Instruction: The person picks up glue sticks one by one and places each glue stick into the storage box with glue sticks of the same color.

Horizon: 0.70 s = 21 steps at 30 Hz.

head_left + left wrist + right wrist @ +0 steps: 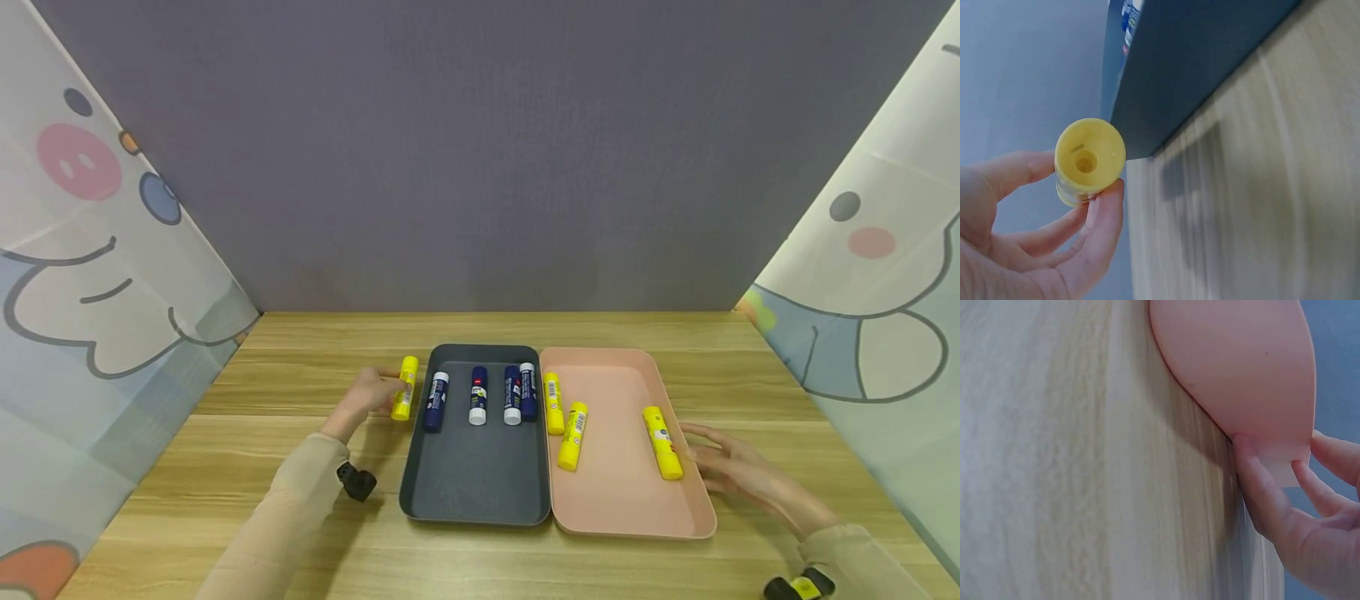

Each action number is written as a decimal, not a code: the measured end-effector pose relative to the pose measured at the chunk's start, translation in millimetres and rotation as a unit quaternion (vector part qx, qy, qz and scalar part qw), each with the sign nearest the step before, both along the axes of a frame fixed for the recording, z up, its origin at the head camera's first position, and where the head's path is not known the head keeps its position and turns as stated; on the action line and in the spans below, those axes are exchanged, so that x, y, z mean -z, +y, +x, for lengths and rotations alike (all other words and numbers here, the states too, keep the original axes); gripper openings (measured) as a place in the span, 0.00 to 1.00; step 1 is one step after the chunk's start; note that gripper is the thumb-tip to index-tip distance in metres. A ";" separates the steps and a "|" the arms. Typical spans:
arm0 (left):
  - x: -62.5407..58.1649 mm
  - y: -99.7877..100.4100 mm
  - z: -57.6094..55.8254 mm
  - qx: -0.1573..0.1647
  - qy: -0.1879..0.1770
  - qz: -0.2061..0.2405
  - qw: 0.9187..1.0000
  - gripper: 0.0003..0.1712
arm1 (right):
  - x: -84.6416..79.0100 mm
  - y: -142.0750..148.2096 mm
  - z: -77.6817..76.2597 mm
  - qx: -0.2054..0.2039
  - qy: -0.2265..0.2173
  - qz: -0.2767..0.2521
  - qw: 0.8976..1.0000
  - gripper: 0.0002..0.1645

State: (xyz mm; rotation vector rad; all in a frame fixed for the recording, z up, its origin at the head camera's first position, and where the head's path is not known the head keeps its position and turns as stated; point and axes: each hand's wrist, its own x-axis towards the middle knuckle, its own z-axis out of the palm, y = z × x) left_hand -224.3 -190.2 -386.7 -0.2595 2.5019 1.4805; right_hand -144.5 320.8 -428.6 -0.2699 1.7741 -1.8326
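My left hand [369, 393] pinches a yellow glue stick [405, 388] between thumb and fingers, just left of the dark grey tray [480, 492]. In the left wrist view the hollow round end of that glue stick [1091, 156] faces the camera, with the tray's outer wall behind it. My right hand [731, 468] rests its fingertips against the right side of the pink tray [615, 512]. The right wrist view has those fingers [1260, 481] touching the tray's outer wall, one of them low near the tabletop. A yellow glue stick [663, 442] lies inside, near this hand.
Several dark blue glue sticks with white ends, one of them a blue glue stick [478, 396], lie in the grey tray. Two more yellow glue sticks, including a slanted yellow glue stick [573, 437], lie along the pink tray's left side. Both trays stand side by side on a wooden table [322, 342].
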 end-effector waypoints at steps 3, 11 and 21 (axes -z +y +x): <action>-2.8 1.6 -0.3 0.002 0.001 0.005 1.000 0.27 | 0.0 -0.1 0.0 0.002 -0.003 -0.001 1.000 0.21; -8.4 9.9 -0.6 0.004 0.004 0.012 1.000 0.26 | -0.2 -0.6 0.1 0.007 -0.002 0.008 1.000 0.22; -16.1 23.8 -0.8 0.016 0.003 0.014 1.000 0.28 | 0.0 -1.2 -0.7 0.007 -0.009 0.010 1.000 0.21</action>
